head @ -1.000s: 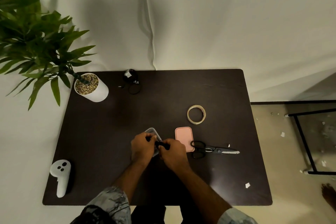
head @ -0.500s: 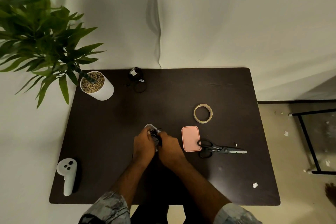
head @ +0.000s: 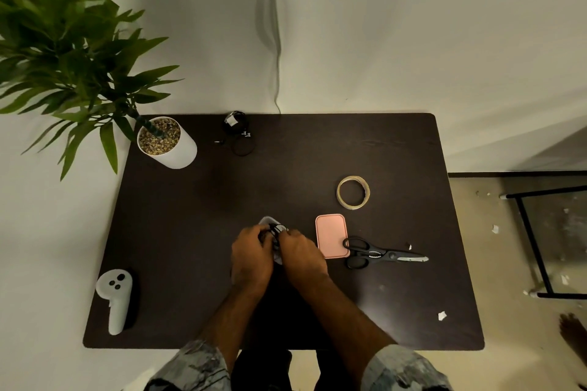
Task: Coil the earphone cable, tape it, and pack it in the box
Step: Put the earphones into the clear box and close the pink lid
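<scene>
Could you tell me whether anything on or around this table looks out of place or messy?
Small white scraps litter the table, one near its right front corner, and more lie on the floor. The scissors also overlap the pink lid.

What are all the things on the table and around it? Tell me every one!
table: 1, dark brown, fills the middle
potted plant: 1, green leaves in a white pot, far left corner
spare earphones: 1 bundle, black, far edge beside the pot
tape roll: 1, pale tan, right of centre
box lid: 1, pink, right of the hands
scissors: 1, black handles, touching the lid's right edge
controller: 1, white, near left corner
box: 1, clear, mostly hidden under the hands
earphone cable: 1, black, coiled, between the fingers
black frame: 1, on the floor, far right
left hand: 1, holds the cable
right hand: 1, holds the cable
</scene>
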Available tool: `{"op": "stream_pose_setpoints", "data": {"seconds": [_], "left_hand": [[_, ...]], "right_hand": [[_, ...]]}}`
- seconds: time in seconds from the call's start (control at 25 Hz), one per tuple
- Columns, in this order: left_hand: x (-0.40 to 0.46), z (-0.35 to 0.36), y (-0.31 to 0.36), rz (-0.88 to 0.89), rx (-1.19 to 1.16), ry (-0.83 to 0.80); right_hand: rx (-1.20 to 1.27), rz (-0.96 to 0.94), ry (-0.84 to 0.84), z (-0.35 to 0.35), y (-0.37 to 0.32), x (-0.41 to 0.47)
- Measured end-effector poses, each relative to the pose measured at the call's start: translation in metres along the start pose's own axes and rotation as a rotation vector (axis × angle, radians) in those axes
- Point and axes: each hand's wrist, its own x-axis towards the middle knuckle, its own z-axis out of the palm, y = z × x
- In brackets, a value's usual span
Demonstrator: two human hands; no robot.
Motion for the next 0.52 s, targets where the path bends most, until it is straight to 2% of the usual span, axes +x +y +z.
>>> {"op": "stream_pose_setpoints", "data": {"seconds": [0.24, 0.4, 0.52], "left_hand": [[-0.002, 0.004, -0.003, 0.001, 0.017, -0.152], [-0.005, -0.001, 0.000, 0.057, -0.056, -0.075], [-0.004, -0.003, -0.003, 0.080, -0.050, -0.054]], "right_hand": [[-0.006, -0.028, 0.052, 0.010, 0.015, -0.002], [0.081, -0.029, 0.165, 0.007, 0.020, -0.007], [0.056, -0.034, 0.196, 0.004, 0.025, -0.006]]}}
